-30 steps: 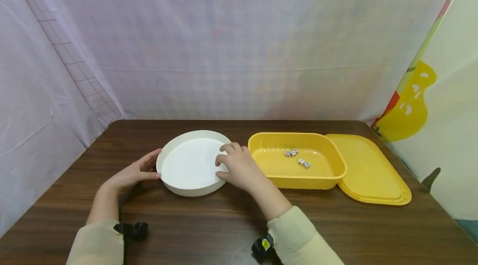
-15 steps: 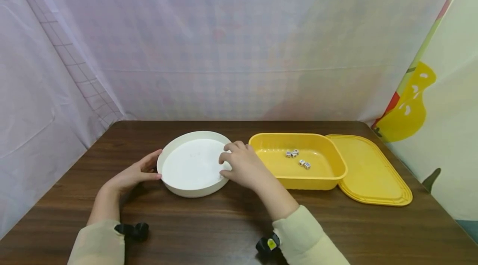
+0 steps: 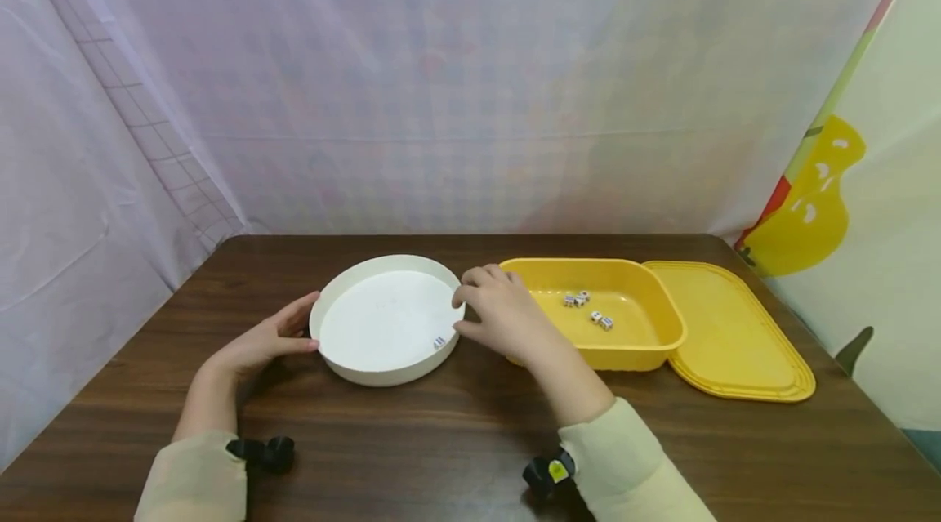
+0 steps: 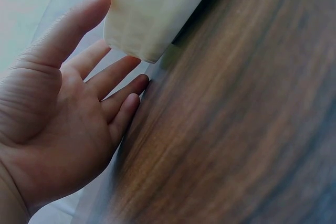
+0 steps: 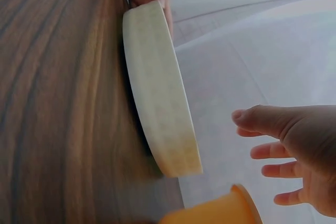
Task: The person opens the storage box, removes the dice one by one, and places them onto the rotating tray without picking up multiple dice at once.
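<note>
A round white tray [image 3: 382, 322] with a low rim lies on the table. At its left side my left hand [image 3: 266, 342] touches the rim with thumb and fingertips, fingers spread and nearly straight, as the left wrist view also shows. Inside the tray, by the near right rim, sits a small white die [image 3: 439, 342] with dark markings. My right hand [image 3: 503, 314] hovers above the tray's right rim, overlapping the yellow box in the head view. In the right wrist view the right hand's fingers [image 5: 278, 170] are loosely bent, with nothing between them.
Right of the tray stands a yellow rectangular box [image 3: 639, 354] holding several white dice [image 3: 577, 300]. Its flat yellow lid [image 3: 735, 334] lies at the right, partly under the box's edge. White cloth [image 3: 470, 97] hangs behind the brown wooden table [image 3: 382, 448].
My right hand has moved right, from over the tray's inside to its right rim. The die has come into view in the tray. My left hand stays at the rim.
</note>
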The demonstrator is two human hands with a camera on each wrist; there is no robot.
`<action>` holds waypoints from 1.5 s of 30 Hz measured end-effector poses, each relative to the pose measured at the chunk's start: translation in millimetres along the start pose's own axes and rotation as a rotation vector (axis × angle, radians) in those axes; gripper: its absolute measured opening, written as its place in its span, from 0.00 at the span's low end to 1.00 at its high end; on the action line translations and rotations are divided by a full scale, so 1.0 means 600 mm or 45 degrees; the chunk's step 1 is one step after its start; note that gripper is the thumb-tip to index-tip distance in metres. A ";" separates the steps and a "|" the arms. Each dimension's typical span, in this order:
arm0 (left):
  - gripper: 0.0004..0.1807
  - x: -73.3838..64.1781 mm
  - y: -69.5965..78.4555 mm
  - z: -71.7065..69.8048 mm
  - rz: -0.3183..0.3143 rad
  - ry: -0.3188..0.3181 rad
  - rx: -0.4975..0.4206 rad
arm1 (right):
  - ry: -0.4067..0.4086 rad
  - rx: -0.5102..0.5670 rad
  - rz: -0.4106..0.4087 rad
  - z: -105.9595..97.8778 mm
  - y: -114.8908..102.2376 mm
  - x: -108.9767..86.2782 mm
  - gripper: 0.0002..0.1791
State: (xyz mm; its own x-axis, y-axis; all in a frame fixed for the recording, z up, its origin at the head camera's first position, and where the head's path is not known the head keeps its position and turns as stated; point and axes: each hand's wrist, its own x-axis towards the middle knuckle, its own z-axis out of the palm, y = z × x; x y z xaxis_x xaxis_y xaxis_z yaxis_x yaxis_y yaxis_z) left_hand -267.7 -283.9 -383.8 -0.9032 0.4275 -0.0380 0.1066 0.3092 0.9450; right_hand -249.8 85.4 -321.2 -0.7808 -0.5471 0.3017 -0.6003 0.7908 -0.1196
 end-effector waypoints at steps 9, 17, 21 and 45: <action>0.49 0.000 0.005 0.001 0.001 0.004 -0.007 | -0.037 -0.010 0.109 -0.020 0.029 -0.011 0.14; 0.49 0.000 0.005 0.000 0.000 0.002 -0.009 | -0.025 -0.028 0.133 -0.031 0.056 -0.027 0.14; 0.49 -0.001 0.004 0.000 -0.003 0.002 -0.009 | 0.006 -0.023 0.132 -0.036 0.071 -0.036 0.14; 0.49 0.002 -0.001 0.000 -0.012 0.008 -0.022 | 0.010 0.043 0.342 -0.048 0.166 -0.071 0.16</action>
State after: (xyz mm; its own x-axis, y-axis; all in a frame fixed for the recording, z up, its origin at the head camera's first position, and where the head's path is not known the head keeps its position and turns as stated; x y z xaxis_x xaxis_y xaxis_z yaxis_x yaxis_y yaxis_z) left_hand -268.6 -283.5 -384.2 -0.9069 0.4191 -0.0447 0.0911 0.2985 0.9500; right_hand -271.3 195.3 -318.5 -0.9116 -0.3167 0.2621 -0.3773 0.8977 -0.2276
